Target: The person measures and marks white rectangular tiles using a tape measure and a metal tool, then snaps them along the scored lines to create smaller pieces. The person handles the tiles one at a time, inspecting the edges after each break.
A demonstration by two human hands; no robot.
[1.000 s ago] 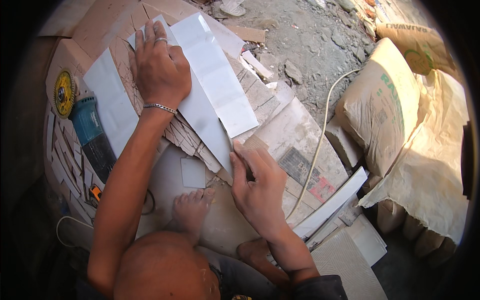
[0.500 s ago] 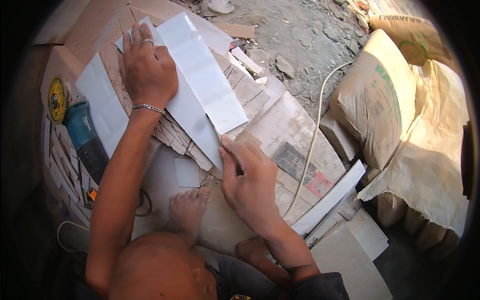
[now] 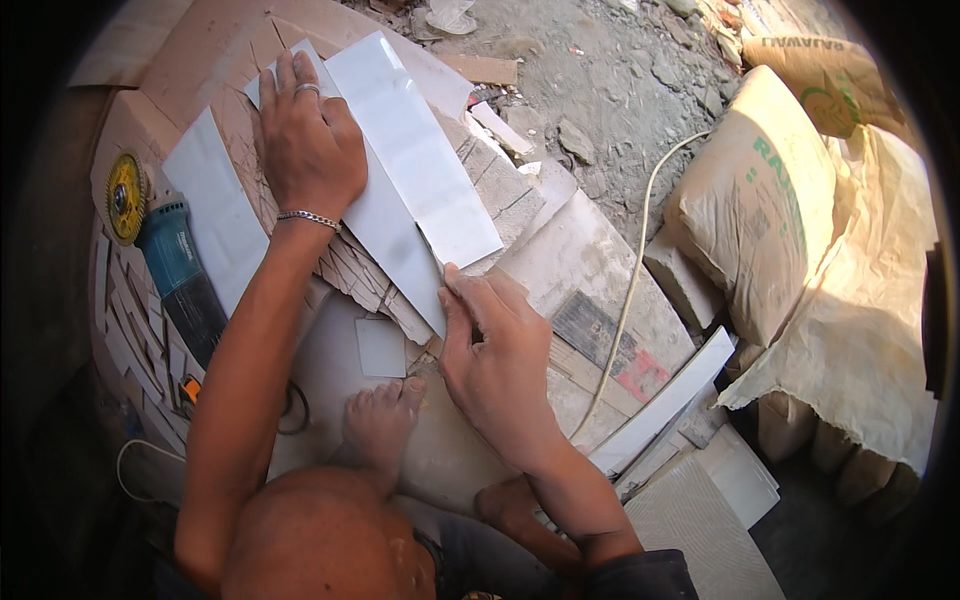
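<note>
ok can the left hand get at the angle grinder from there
Probably yes: the angle grinder lies to the left with its teal body uncovered, though the left hand would first have to leave the white panel under it.

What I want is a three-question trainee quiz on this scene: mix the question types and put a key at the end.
1. True or false: the grip of the left hand rests palm-down on the white panel.

2. The grip of the right hand meets that panel at:
A) its far end
B) its middle
C) its near end, close to the person

3. Fill in: the angle grinder on the person's left carries a ____ disc.

Key: 1. True. 2. C. 3. Yellow.
</note>
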